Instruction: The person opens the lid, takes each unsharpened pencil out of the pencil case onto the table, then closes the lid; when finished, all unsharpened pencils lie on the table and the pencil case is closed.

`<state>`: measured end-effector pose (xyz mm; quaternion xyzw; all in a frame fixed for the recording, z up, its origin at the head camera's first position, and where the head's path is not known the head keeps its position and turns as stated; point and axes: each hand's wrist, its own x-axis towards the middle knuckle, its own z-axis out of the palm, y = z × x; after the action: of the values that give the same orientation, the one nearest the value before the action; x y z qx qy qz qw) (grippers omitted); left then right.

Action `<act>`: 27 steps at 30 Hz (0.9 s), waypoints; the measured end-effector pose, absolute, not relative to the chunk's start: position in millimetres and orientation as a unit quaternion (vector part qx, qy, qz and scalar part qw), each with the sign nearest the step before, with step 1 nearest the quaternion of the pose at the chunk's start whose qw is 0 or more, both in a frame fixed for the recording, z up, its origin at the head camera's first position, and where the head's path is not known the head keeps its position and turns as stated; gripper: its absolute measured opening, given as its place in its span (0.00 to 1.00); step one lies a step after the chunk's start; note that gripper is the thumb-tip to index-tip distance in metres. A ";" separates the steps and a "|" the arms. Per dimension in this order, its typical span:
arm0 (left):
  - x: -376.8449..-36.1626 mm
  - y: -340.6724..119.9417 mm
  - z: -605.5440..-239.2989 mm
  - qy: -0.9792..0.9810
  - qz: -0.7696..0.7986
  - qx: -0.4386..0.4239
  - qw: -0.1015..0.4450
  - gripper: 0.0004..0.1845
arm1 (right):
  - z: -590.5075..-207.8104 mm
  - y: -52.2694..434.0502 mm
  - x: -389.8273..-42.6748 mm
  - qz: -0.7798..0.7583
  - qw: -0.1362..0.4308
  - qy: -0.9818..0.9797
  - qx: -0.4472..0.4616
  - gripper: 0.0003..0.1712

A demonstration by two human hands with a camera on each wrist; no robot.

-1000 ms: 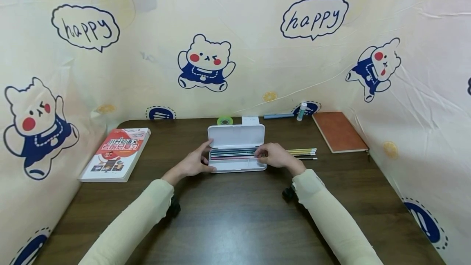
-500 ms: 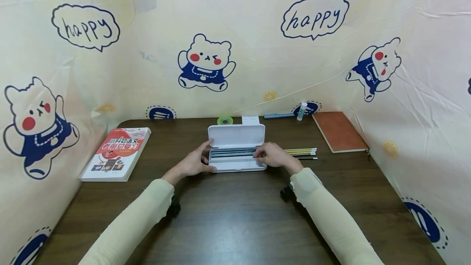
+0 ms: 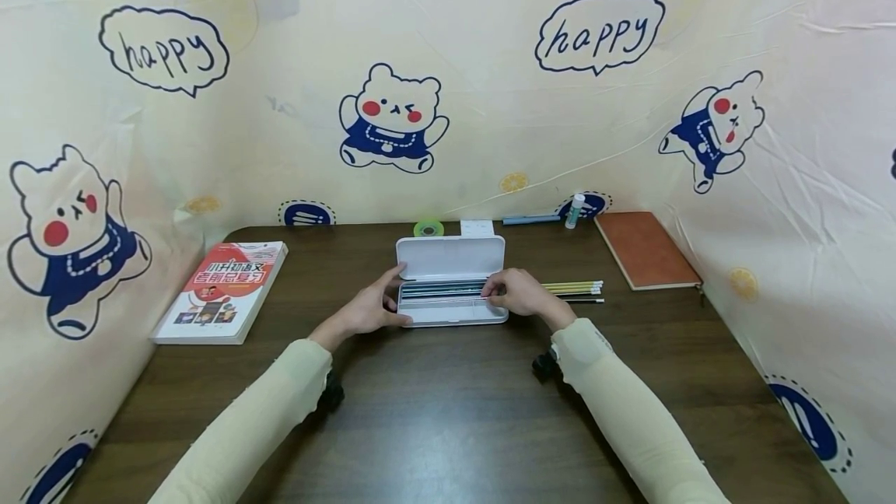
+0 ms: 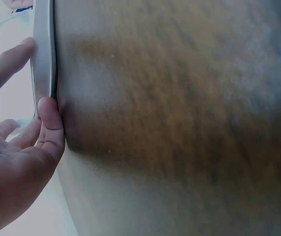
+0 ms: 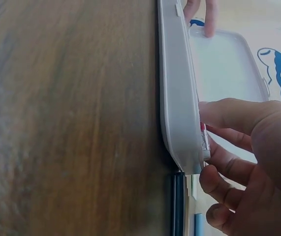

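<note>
A white pencil case (image 3: 451,316) lies open mid-table with its lid (image 3: 450,257) tipped back. Several pencils (image 3: 441,288) lie in its tray. My left hand (image 3: 392,298) holds the case's left end, index finger at the back and thumb at the front. The left wrist view shows that thumb (image 4: 51,123) pressed to the case's edge (image 4: 43,54). My right hand (image 3: 493,294) is at the case's right end. In the right wrist view its curled fingers (image 5: 219,162) pinch a pink-tipped pencil end (image 5: 204,140) just over the case wall (image 5: 177,98).
More pencils (image 3: 574,288) lie on the table right of the case. A red book (image 3: 222,290) is at the left, a brown notebook (image 3: 644,250) at the right. A green tape roll (image 3: 428,229), blue pen (image 3: 530,219) and glue stick (image 3: 574,211) line the back edge. Printed cloth walls surround the table.
A pinkish pencil seen across the front of the tray a second ago now lies lower among the others. My right hand has shifted slightly left; the left hand has stayed put.
</note>
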<state>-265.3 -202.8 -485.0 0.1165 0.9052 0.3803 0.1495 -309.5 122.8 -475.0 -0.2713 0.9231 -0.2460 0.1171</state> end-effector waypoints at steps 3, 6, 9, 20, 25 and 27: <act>-265.4 -202.8 -485.1 0.905 0.380 0.117 0.148 0.58 | -474.9 123.2 -309.4 -0.256 0.116 0.923 -0.262 0.04; -265.5 -202.8 -485.3 0.906 0.380 0.118 0.146 0.58 | -474.3 124.7 -308.9 -0.263 0.115 0.922 -0.259 0.03; -265.8 -203.0 -485.6 0.906 0.379 0.120 0.145 0.58 | -474.3 128.5 -309.7 -0.270 0.112 0.920 -0.259 0.04; -265.3 -203.0 -485.1 0.907 0.378 0.121 0.143 0.58 | -468.9 157.8 -314.5 -0.313 0.102 0.908 -0.259 0.06; -264.7 -202.8 -485.2 0.907 0.378 0.121 0.143 0.58 | -465.6 175.3 -314.6 -0.312 0.083 0.912 -0.254 0.06; -264.6 -202.6 -484.6 0.907 0.377 0.120 0.143 0.58 | -465.3 183.4 -314.6 -0.311 0.079 0.914 -0.250 0.06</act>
<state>-264.6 -202.6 -484.6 0.1205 0.9072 0.3770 0.1426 -314.6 183.4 -465.3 -0.2500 0.9137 -0.3105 0.0791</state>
